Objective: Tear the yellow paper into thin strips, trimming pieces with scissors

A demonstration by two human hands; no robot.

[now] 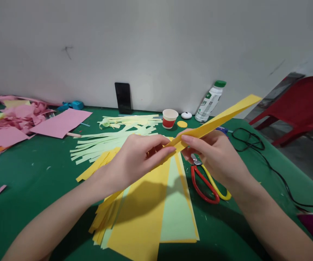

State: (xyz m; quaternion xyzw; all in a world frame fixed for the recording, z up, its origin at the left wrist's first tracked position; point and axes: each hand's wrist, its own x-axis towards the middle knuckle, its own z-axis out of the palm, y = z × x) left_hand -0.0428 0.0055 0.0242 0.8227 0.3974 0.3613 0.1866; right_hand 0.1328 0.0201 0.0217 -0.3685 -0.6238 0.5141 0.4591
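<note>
Both hands pinch one yellow paper strip [227, 111], which slants up to the right above the table. My left hand [134, 156] grips its lower part between thumb and fingers. Close beside it, my right hand [213, 152] holds the strip with the thumb on top. Below lie yellow paper sheets [140, 217] and pale green sheets [176, 214], with cut yellow strips [102, 217] along their left side. Scissors [205, 185] with one red and one yellow handle rest under my right hand, their blades partly hidden.
Pale green strips [91, 145] spread behind my left hand. Pink paper scraps [23, 116] heap at the left. A phone [123, 98], a paper cup [170, 119] and a leaning bottle [210, 101] stand by the wall. A black cable [278, 174] crosses the right side, near a red chair [295, 105].
</note>
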